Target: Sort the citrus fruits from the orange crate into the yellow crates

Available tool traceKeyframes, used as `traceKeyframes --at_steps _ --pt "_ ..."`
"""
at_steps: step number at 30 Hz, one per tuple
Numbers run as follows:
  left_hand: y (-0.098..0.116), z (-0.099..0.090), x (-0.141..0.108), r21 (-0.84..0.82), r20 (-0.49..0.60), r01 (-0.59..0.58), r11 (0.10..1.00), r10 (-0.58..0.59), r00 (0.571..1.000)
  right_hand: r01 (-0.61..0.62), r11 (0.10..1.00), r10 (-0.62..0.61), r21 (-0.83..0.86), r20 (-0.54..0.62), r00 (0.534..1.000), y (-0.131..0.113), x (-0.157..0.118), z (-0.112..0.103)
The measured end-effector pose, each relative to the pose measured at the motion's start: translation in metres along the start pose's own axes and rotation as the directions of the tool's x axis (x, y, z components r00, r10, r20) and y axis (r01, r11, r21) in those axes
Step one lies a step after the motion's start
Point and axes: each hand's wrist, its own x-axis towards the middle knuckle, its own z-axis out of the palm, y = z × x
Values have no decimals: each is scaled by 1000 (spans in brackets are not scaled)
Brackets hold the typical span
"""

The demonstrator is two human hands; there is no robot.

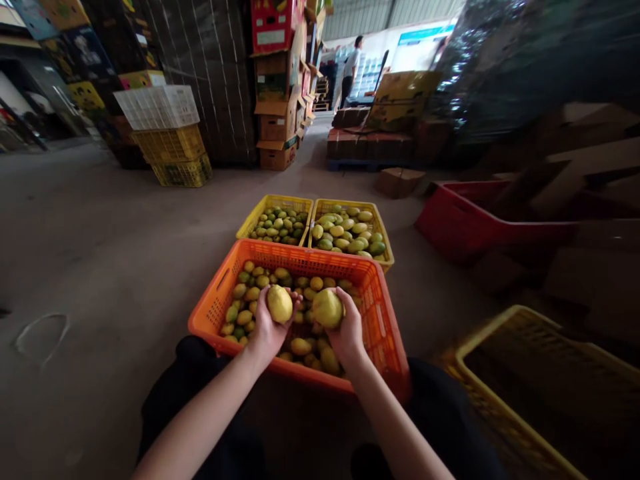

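Note:
An orange crate (300, 252) sits on the floor between my knees, with many yellow and green fruits (245, 317) inside. Above it, my left hand (270, 328) holds a yellow fruit (279, 304), its fingers curled underneath and beside it. My right hand (349, 328) is wrapped round the outer side of a larger yellow-green fruit (327, 309). The two held fruits are side by side with a gap between them. Parts of the crate's contents are hidden by my hands and forearms.
Two yellow crates of fruit (273, 199) (345, 204) stand just beyond. A red crate (480, 227) and a yellow crate (520, 400) are at the right. Stacked crates (170, 143), cartons (275, 127) and a person (350, 70) are farther back.

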Motion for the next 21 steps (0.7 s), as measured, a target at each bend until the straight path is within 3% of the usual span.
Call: traceKeyframes --at_steps 3,6,9,12,15,18,21 --pt "-3 2 -4 32 100 -36 999 33 994 80 993 -72 -88 89 993 8 -1 -2" --pt "-7 1 -6 145 189 -150 978 122 974 217 954 -180 -208 181 967 20 -1 -7" --pt "-4 -1 -7 242 241 -264 934 205 949 255 933 -198 -255 227 953 27 -3 -11" --pt "2 0 -6 260 238 -281 924 221 946 179 965 -122 -190 278 953 28 -7 -8" --pt "8 2 -4 191 186 -225 956 189 964 6 995 23 -96 297 955 23 -10 -2" --pt "12 4 -4 76 136 -110 991 99 986 -138 989 148 -53 358 922 15 -11 3" --pt "17 6 -4 -6 77 12 1000 -11 997 -197 978 204 -61 435 877 8 -14 3"
